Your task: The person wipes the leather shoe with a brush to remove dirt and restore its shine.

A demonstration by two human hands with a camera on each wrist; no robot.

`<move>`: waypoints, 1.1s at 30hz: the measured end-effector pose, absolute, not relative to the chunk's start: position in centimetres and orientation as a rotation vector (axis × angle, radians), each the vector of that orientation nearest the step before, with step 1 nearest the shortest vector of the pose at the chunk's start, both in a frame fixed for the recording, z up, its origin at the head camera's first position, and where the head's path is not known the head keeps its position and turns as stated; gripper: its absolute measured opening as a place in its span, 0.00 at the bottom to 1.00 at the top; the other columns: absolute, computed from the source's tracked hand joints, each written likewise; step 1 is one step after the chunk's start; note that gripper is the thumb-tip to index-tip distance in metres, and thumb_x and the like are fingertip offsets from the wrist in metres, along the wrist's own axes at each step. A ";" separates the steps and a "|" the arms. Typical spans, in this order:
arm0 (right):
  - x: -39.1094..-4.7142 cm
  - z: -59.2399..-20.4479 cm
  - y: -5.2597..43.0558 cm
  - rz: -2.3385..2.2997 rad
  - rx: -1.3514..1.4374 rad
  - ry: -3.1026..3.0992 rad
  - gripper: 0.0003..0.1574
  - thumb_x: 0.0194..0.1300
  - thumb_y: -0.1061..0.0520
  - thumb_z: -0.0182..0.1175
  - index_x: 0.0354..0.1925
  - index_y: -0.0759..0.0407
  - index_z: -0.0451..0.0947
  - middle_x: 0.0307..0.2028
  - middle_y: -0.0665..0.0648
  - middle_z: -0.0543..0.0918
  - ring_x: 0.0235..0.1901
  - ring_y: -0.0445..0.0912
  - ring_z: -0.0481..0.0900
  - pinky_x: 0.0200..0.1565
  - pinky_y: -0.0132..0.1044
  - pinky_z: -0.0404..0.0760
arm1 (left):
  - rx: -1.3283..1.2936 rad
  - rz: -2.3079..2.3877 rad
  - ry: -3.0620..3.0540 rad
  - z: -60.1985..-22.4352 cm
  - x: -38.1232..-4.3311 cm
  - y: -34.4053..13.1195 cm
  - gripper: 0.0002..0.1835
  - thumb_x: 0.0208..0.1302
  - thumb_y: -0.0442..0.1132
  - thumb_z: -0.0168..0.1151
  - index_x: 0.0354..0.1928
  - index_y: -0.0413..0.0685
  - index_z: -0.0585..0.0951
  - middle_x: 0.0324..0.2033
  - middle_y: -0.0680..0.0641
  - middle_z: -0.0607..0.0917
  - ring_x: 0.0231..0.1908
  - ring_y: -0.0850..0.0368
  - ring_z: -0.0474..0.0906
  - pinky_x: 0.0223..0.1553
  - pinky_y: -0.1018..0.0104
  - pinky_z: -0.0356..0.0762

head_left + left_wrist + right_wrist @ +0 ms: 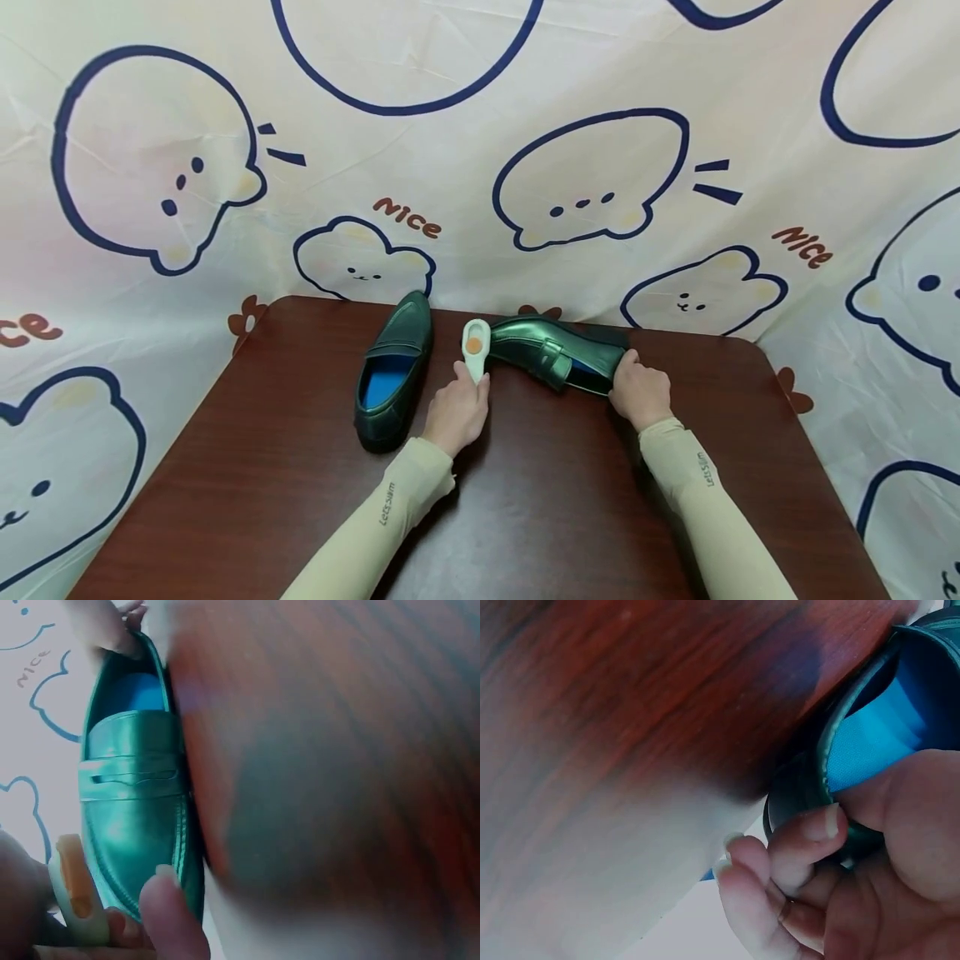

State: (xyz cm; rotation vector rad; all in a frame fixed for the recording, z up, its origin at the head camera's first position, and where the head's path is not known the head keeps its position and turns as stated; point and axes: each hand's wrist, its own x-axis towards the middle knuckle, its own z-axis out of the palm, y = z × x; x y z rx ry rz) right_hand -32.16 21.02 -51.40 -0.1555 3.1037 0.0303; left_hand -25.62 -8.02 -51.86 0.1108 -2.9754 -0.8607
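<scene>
My left hand [456,412] grips a small white tool [476,337] with a rounded head and an orange patch; its exact kind cannot be told. The tool's head is by the toe of a shiny green loafer [536,337], tilted on its side. At that loafer's heel, my right hand [641,390] pinches the back rim, with the thumb inside against the blue insole [877,742]. To the left stands a second green loafer [393,375], its toe pointing away and its blue lining showing. In the left wrist view a thumb [172,911] appears over the first loafer's toe.
Both shoes are on a dark brown wooden table [525,500], towards its far edge. Behind it hangs a pale cloth [465,158] printed with blue cartoon outlines, which also runs along both sides.
</scene>
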 end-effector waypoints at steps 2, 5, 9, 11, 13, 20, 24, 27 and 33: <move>-32.1 -51.3 20.9 0.035 -0.157 3.106 0.39 0.57 0.51 0.66 0.49 0.80 0.60 0.16 0.63 0.76 0.16 0.56 0.76 0.21 0.51 0.75 | 0.118 -0.891 -2.990 -51.3 -25.3 -8.2 0.31 0.74 0.56 0.40 0.60 0.34 0.61 0.24 0.42 0.79 0.24 0.48 0.76 0.27 0.55 0.72; -32.2 -51.2 20.7 0.055 -0.154 3.102 0.40 0.58 0.50 0.66 0.49 0.81 0.60 0.16 0.64 0.76 0.16 0.56 0.76 0.22 0.51 0.75 | 0.085 -0.920 -3.009 -50.2 -25.1 -7.7 0.29 0.74 0.57 0.39 0.59 0.37 0.61 0.22 0.45 0.76 0.21 0.50 0.74 0.25 0.57 0.70; -32.3 -51.2 20.5 0.072 -0.137 3.094 0.40 0.58 0.50 0.66 0.49 0.81 0.60 0.15 0.64 0.76 0.16 0.56 0.76 0.22 0.51 0.75 | -0.051 -0.909 -3.021 -49.2 -25.7 -5.9 0.29 0.74 0.59 0.38 0.58 0.39 0.61 0.20 0.47 0.75 0.19 0.52 0.72 0.24 0.59 0.68; -32.2 -51.3 20.3 0.069 -0.135 3.091 0.40 0.58 0.50 0.65 0.49 0.81 0.60 0.15 0.64 0.76 0.16 0.56 0.75 0.22 0.50 0.74 | -0.109 -0.901 -3.015 -49.3 -26.2 -5.1 0.29 0.74 0.59 0.38 0.58 0.39 0.62 0.20 0.47 0.75 0.19 0.52 0.72 0.25 0.59 0.69; -32.2 -51.4 20.2 0.067 -0.139 3.092 0.39 0.58 0.50 0.65 0.48 0.80 0.60 0.16 0.64 0.76 0.16 0.56 0.76 0.21 0.50 0.74 | -0.131 -0.872 -3.005 -49.6 -26.8 -4.7 0.29 0.74 0.58 0.38 0.59 0.39 0.62 0.21 0.47 0.76 0.20 0.52 0.73 0.25 0.59 0.70; -32.3 -51.2 20.3 0.062 -0.142 3.094 0.41 0.58 0.49 0.65 0.50 0.81 0.59 0.17 0.64 0.77 0.16 0.56 0.76 0.22 0.51 0.75 | -0.071 -0.760 -3.017 -50.7 -27.5 -5.2 0.28 0.74 0.57 0.38 0.59 0.39 0.61 0.26 0.44 0.81 0.22 0.50 0.76 0.27 0.57 0.73; -32.2 -51.0 20.7 0.049 -0.125 3.105 0.41 0.58 0.51 0.65 0.52 0.82 0.58 0.16 0.65 0.76 0.17 0.57 0.76 0.22 0.52 0.75 | -0.031 -0.800 -3.024 -50.7 -27.3 -6.3 0.30 0.74 0.58 0.38 0.60 0.38 0.61 0.27 0.43 0.81 0.24 0.49 0.77 0.29 0.55 0.73; -32.1 -50.9 20.8 0.033 -0.142 3.094 0.41 0.58 0.52 0.64 0.52 0.82 0.58 0.16 0.64 0.76 0.16 0.57 0.76 0.22 0.51 0.75 | 0.043 -0.790 -3.028 -51.1 -26.7 -7.6 0.28 0.74 0.58 0.39 0.57 0.39 0.61 0.24 0.44 0.79 0.22 0.48 0.76 0.28 0.55 0.71; -32.0 -51.1 20.7 0.041 -0.148 3.090 0.39 0.59 0.52 0.63 0.50 0.82 0.58 0.14 0.63 0.74 0.15 0.56 0.75 0.21 0.50 0.74 | 0.135 -0.748 -3.022 -51.9 -25.2 -9.5 0.29 0.74 0.55 0.40 0.60 0.34 0.60 0.25 0.42 0.80 0.22 0.47 0.76 0.27 0.54 0.72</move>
